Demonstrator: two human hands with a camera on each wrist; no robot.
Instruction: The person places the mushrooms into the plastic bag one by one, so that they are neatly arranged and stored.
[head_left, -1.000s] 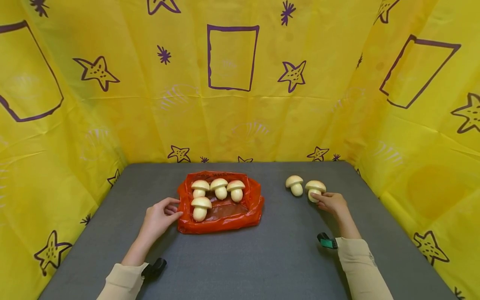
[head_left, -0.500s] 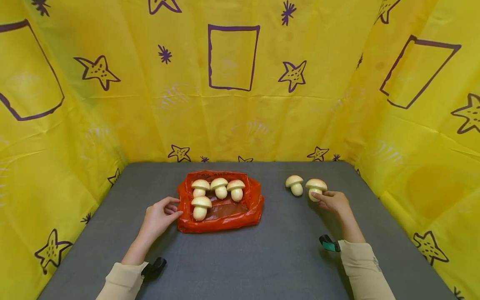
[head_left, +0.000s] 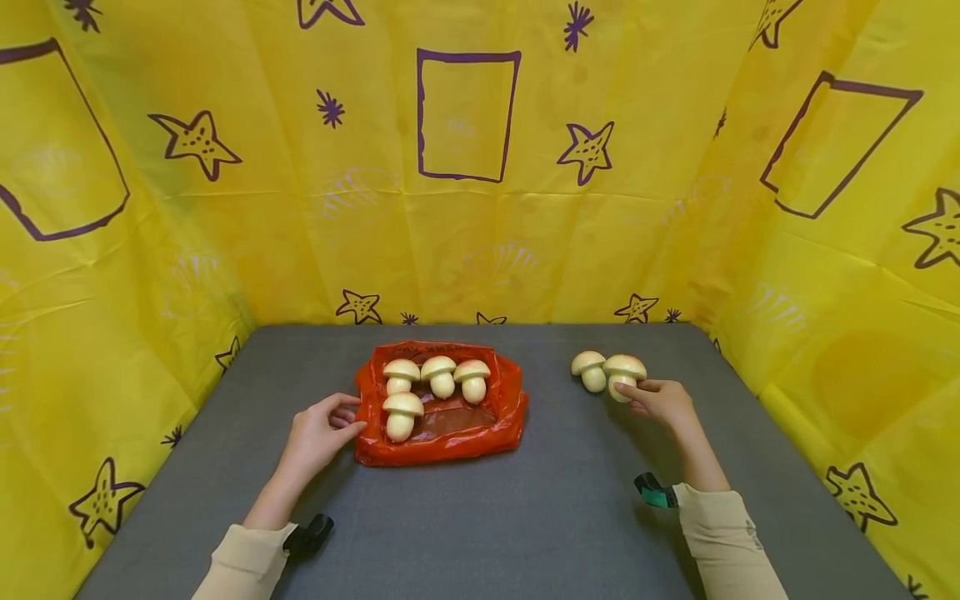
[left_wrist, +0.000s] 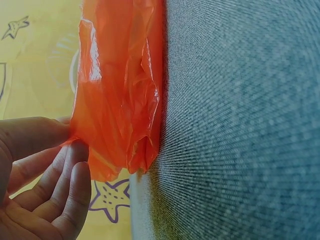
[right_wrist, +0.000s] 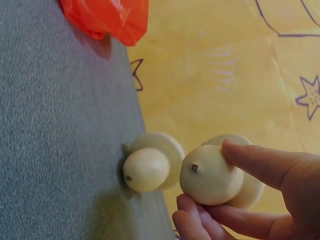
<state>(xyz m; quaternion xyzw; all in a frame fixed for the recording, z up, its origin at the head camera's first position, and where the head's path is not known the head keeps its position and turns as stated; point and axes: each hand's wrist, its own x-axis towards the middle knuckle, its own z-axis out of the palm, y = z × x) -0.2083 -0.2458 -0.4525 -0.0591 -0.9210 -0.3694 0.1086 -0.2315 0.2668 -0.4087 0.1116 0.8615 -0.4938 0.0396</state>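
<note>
A red plastic bag (head_left: 442, 452) with its sides rolled down lies on the table, and several pale toy mushrooms (head_left: 402, 415) sit inside it. At its left edge my left hand (head_left: 318, 433) pinches the plastic between thumb and fingers, as the left wrist view shows up close. My right hand (head_left: 666, 404) holds another mushroom (right_wrist: 212, 175) by its stem, thumb on one side and fingers on the other. Just left of that one, a second mushroom (head_left: 590, 372) lies on the table; the two overlap in the head view.
The dark grey table (head_left: 480, 533) is bounded behind and on both sides by yellow cloth (head_left: 480, 242) printed with stars. A stretch of tabletop separates the bag from the two mushrooms on the right. Each wrist wears a black camera strap.
My right hand has shifted slightly left with its mushroom, closing the gap to the one beside it. The left hand and the bag have stayed in place.
</note>
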